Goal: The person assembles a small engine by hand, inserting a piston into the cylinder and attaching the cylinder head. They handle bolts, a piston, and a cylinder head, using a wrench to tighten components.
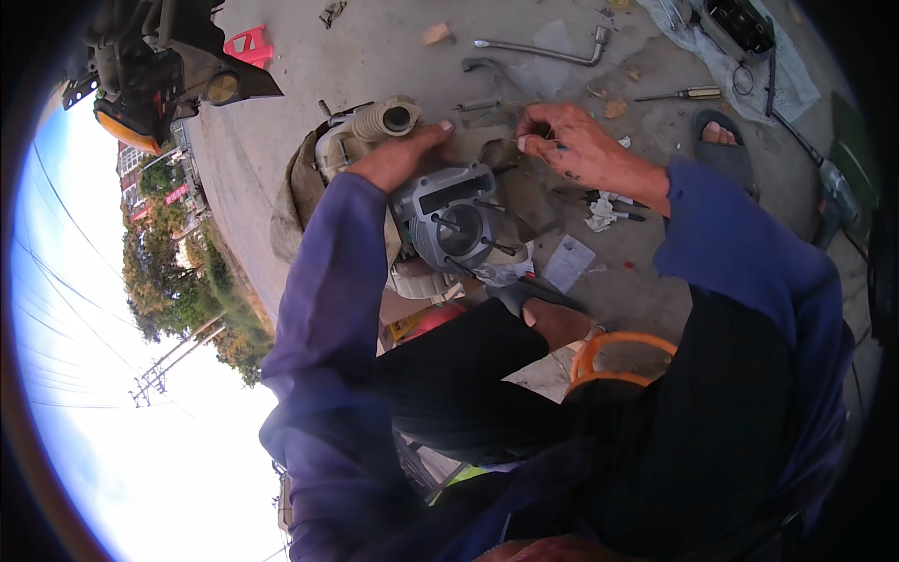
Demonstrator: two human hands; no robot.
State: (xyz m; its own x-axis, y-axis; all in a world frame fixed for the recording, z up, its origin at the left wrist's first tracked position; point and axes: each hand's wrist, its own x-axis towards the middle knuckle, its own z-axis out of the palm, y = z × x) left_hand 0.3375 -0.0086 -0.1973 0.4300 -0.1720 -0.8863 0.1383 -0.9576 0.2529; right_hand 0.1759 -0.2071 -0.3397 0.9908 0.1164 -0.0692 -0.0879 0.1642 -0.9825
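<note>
A grey metal engine block (459, 220) with a round cylinder bore and several upright studs stands in front of me. My left hand (403, 157) lies along its far left side, next to a beige ribbed intake part (384, 120). The fingers there look stretched out, though partly hidden. Beyond the block's right side, my right hand (576, 150) is closed in a pinch, its fingertips pointing left toward the engine. Whatever sits between thumb and finger is too small to make out. Dark smudges mark this hand.
On the ground ahead lie an L-shaped socket wrench (552, 53) and a screwdriver (688, 94). Crumpled white paper (604, 211) and a small clear packet (568, 263) are right of the engine. An orange ring-shaped rim (623, 339) is near my legs. A power tool (833, 192) lies far right.
</note>
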